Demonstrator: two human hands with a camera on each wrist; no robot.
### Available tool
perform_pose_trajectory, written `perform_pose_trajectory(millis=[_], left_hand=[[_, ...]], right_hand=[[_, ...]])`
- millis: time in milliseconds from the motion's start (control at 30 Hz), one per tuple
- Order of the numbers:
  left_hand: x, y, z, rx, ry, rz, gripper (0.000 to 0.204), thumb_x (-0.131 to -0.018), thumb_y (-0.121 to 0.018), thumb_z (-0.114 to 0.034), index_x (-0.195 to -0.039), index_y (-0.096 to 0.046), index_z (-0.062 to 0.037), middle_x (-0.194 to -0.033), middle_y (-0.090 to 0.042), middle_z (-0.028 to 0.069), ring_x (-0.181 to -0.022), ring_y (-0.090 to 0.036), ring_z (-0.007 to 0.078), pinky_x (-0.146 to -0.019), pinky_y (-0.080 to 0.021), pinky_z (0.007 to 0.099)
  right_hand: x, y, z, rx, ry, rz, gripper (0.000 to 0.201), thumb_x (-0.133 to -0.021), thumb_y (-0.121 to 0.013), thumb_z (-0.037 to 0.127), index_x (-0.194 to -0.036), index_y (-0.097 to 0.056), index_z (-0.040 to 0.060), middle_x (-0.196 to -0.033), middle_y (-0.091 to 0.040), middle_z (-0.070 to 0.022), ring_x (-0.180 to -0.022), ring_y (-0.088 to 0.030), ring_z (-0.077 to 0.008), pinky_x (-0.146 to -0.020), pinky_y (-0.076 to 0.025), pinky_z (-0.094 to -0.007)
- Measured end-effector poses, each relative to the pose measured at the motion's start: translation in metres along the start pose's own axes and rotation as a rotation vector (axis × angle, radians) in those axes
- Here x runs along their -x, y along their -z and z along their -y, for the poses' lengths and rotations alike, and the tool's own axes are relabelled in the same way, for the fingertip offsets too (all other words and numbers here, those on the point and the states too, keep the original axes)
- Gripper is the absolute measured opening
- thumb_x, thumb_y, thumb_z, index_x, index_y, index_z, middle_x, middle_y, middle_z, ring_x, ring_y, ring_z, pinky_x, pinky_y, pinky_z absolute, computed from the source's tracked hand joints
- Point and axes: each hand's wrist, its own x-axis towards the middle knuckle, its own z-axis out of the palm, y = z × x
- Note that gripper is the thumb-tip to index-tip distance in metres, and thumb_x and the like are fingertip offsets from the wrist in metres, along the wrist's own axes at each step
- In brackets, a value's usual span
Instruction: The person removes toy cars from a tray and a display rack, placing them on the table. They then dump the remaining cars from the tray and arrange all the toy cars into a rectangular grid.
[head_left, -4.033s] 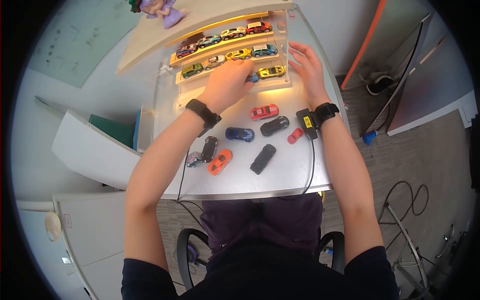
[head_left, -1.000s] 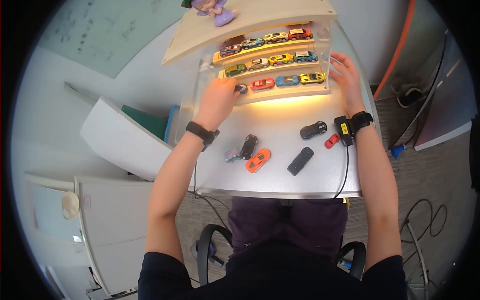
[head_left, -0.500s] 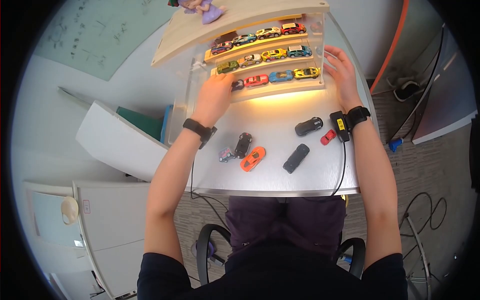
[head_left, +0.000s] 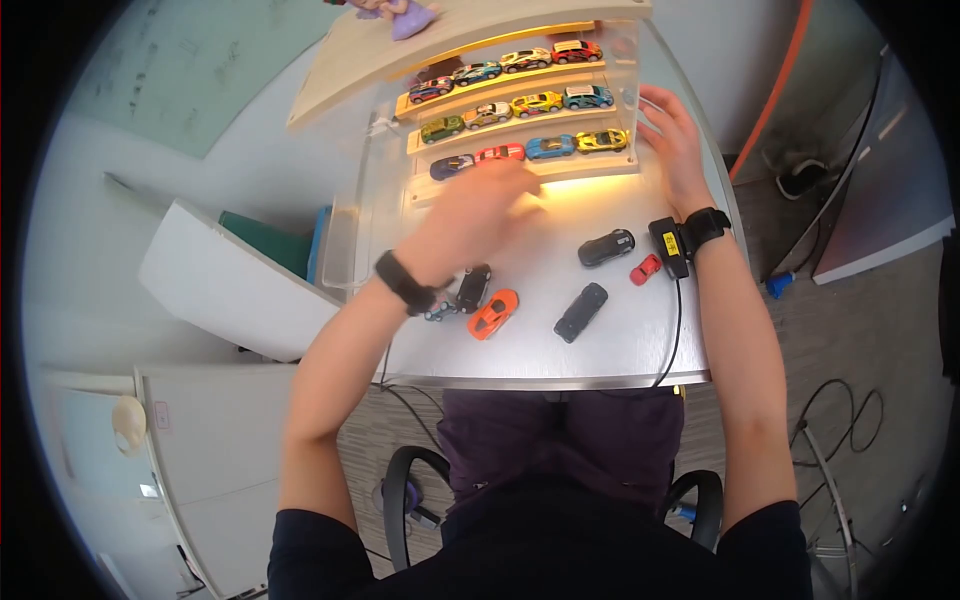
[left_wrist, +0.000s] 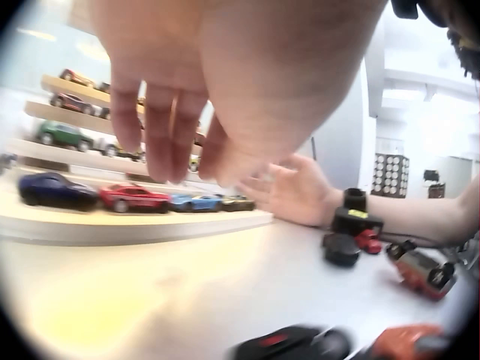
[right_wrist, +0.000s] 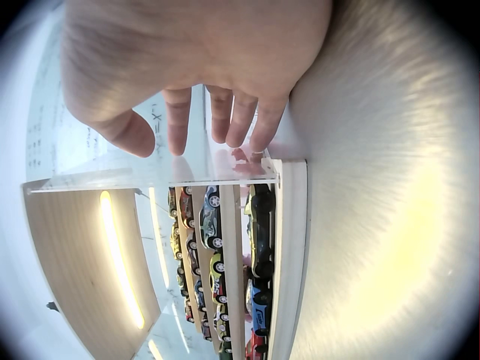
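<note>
My left hand (head_left: 475,215), blurred, hovers over the table in front of the lit display case. In the left wrist view its fingers (left_wrist: 159,142) hang down with nothing between them. Behind them a dark blue toy car (head_left: 452,167) ends the bottom row at left, then come a red car (head_left: 500,153), a blue car (head_left: 550,147) and a yellow car (head_left: 602,140). Beside the case's clear side panel (right_wrist: 150,181) is my right hand (head_left: 675,150), fingers extended and holding nothing. Several toy cars fill the two upper tiers.
On the table lie an orange car (head_left: 493,314), a black car (head_left: 473,288) touching a small car (head_left: 440,309), a dark grey car (head_left: 606,247), a small red car (head_left: 645,269) and an upside-down car (head_left: 580,312). A figurine (head_left: 402,18) stands on the case's top.
The red and dark blue cars, on the table four seconds ago, now stand in the bottom row. My left hand has let go of the dark blue car and moved rightward toward me.
</note>
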Motion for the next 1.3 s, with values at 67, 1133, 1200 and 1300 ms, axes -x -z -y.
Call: perform_pose_trajectory(millis=[67,1133,1200,1300], left_hand=[[-0.012,-0.01,-0.034,0.013,-0.016,0.122,0.026,-0.093,-0.082,-0.021,-0.112,-0.072,-0.0067,-0.108,-0.071,0.0124,-0.105,-0.071,0.0348,-0.089,-0.058,0.0467],[0.039,0.007,0.057,-0.591,0.693,-0.029,0.034,-0.096,-0.08,-0.025,-0.108,-0.062,0.0008,-0.101,-0.073,0.0233,-0.087,-0.075,0.0443,-0.073,-0.062,0.0519],[0.043,0.006,0.058,-0.583,0.687,-0.052,0.034,-0.095,-0.081,-0.026,-0.106,-0.063,0.0003,-0.101,-0.072,0.0217,-0.088,-0.075,0.0428,-0.072,-0.061,0.051],[0.047,0.009,0.05,-0.626,0.665,-0.035,0.032,-0.095,-0.082,-0.027,-0.102,-0.065,-0.0008,-0.099,-0.071,0.0191,-0.087,-0.075,0.0406,-0.071,-0.061,0.0495]], right_hand=[[-0.003,0.001,-0.004,-0.019,0.0,0.01,0.04,-0.107,-0.062,0.027,-0.141,-0.068,0.0082,-0.144,-0.065,-0.0053,-0.138,-0.058,-0.0167,-0.115,-0.046,-0.0347],[0.001,0.004,0.0,-0.026,-0.035,0.038,0.044,-0.107,-0.062,0.029,-0.144,-0.063,0.0047,-0.149,-0.062,-0.0084,-0.148,-0.052,-0.0208,-0.122,-0.04,-0.0389],[0.001,0.003,-0.001,-0.027,-0.034,0.036,0.044,-0.107,-0.062,0.029,-0.144,-0.063,0.0047,-0.15,-0.062,-0.0086,-0.148,-0.052,-0.0211,-0.122,-0.04,-0.039],[0.0,0.003,-0.001,-0.013,-0.03,0.037,0.044,-0.108,-0.062,0.028,-0.144,-0.063,0.0045,-0.15,-0.062,-0.009,-0.149,-0.052,-0.0212,-0.122,-0.04,-0.0392]])
